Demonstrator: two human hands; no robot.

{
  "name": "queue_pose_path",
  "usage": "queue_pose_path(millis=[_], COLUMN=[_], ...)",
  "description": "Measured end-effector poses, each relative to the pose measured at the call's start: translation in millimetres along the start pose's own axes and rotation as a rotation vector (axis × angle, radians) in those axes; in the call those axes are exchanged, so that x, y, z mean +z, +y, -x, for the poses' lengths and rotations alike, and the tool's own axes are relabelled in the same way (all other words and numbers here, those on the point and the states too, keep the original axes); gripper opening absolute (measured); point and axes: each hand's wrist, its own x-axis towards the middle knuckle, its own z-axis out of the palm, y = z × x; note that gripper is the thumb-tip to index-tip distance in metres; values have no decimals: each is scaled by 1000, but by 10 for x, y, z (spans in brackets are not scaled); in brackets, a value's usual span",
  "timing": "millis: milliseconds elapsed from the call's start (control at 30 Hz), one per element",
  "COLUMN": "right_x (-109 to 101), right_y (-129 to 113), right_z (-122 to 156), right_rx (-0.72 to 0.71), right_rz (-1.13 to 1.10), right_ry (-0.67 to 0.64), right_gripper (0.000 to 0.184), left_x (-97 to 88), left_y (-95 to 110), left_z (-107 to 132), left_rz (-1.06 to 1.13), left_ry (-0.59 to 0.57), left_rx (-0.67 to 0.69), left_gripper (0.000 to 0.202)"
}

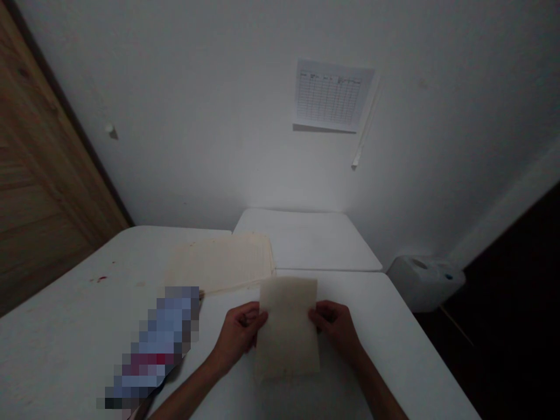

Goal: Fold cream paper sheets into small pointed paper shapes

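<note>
A beige rectangular sheet [287, 332], cloth or paper, is held upright over the white table between my two hands. My left hand [241, 333] pinches its left edge, thumb in front and fingers behind. On the opposite edge, my right hand [335, 326] has the same kind of pinch. The lower border looks uneven, and I cannot tell whether the piece is one layer or several. Behind it to the left, a larger stack of pale cream sheets [219, 262] lies flat on the table.
White tables [420, 356] stand against the wall. A pixelated bluish item [161, 338] lies left of my left arm. Small red marks [101, 278] spot the left table. A printed chart [332, 96] hangs on the wall. A white container [426, 283] stands right, a wooden door [39, 134] left.
</note>
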Motion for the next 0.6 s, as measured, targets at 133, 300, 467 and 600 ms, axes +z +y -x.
queue_pose_path(millis=[133, 300, 467, 600], right_x=[-19, -39, -53, -74], right_y=[4, 34, 41, 38], right_z=[-7, -23, -26, -28], right_rx=[-11, -15, -47, -61], right_rz=[-38, -35, -8, 47], right_ry=[-12, 0, 14, -5], right_gripper=[41, 38, 26, 20], left_x=[-1, -45, -93, -94], left_y=[9, -117, -196, -176], left_z=[14, 3, -6, -9], left_rz=[0, 16, 44, 83], left_ry=[41, 78, 71, 70], left_rx=[36, 15, 11, 19], left_gripper=[36, 38, 39, 30])
